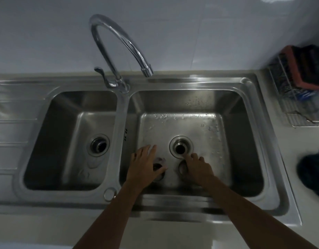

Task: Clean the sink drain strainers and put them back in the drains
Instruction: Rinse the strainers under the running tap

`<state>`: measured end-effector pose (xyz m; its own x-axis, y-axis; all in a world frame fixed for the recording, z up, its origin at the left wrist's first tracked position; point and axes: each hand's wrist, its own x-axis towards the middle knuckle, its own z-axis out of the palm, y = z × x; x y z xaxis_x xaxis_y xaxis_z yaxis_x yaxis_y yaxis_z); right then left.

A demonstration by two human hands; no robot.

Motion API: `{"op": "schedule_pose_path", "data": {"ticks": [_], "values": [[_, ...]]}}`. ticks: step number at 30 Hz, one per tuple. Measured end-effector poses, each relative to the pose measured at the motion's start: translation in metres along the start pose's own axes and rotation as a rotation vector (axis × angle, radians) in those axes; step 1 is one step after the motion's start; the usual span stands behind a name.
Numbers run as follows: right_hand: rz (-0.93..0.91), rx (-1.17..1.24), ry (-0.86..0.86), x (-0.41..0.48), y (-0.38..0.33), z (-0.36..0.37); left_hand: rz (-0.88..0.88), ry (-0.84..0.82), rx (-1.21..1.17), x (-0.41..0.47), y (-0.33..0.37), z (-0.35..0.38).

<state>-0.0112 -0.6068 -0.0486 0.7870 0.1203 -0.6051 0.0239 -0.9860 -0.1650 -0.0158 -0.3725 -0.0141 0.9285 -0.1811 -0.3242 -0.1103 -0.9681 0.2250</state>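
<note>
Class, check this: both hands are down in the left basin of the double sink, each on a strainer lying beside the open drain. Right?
Not quite. The head view shows the left hand and right hand in the right basin, each on a strainer lying beside its open drain.

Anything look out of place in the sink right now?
Yes: both drains sit open, and two strainers lie loose on the right basin floor under the hands.

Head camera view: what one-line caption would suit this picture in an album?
Two bare hands, left hand and right hand, reach for round metal drain strainers in the right steel sink basin.
</note>
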Motion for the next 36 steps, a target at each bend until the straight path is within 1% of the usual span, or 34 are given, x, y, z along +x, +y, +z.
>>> {"op": "schedule_pose_path", "data": {"ticks": [3,5,7,9,10,12,15,17,19,23,25,29,36], "values": [[-0.004,0.007,-0.064,0.006,-0.001,0.005,0.003,0.021,-0.025,0.004,-0.002,-0.002],[0.006,0.031,-0.076,0.009,-0.004,0.006,0.017,0.049,-0.033,0.007,-0.005,-0.006],[0.043,0.078,-0.052,0.011,-0.008,0.002,0.031,0.08,-0.036,0.011,-0.009,-0.016],[0.084,0.14,0.009,0.012,-0.014,-0.006,0.028,0.125,-0.031,0.018,-0.016,-0.035],[0.1,0.167,0.045,0.013,-0.018,-0.012,0.023,0.166,-0.021,0.023,-0.02,-0.047],[0.12,0.211,0.122,0.013,-0.027,-0.028,-0.002,0.304,-0.022,0.035,-0.029,-0.076],[0.098,0.271,0.234,0.013,-0.042,-0.062,-0.074,0.489,-0.035,0.058,-0.046,-0.128],[0.093,0.309,0.305,0.013,-0.051,-0.084,-0.147,0.559,-0.015,0.076,-0.059,-0.162],[0.114,0.314,0.354,0.013,-0.058,-0.102,-0.207,0.574,-0.042,0.095,-0.071,-0.19],[0.142,0.31,0.411,0.011,-0.065,-0.121,-0.154,0.545,-0.022,0.122,-0.091,-0.221],[0.172,0.31,0.423,0.008,-0.067,-0.127,-0.118,0.539,-0.015,0.125,-0.095,-0.223],[0.195,0.319,0.446,-0.001,-0.075,-0.13,-0.08,0.579,-0.026,0.119,-0.102,-0.224],[0.189,0.291,0.451,-0.004,-0.085,-0.137,-0.016,0.451,0.015,0.128,-0.109,-0.228]]}}
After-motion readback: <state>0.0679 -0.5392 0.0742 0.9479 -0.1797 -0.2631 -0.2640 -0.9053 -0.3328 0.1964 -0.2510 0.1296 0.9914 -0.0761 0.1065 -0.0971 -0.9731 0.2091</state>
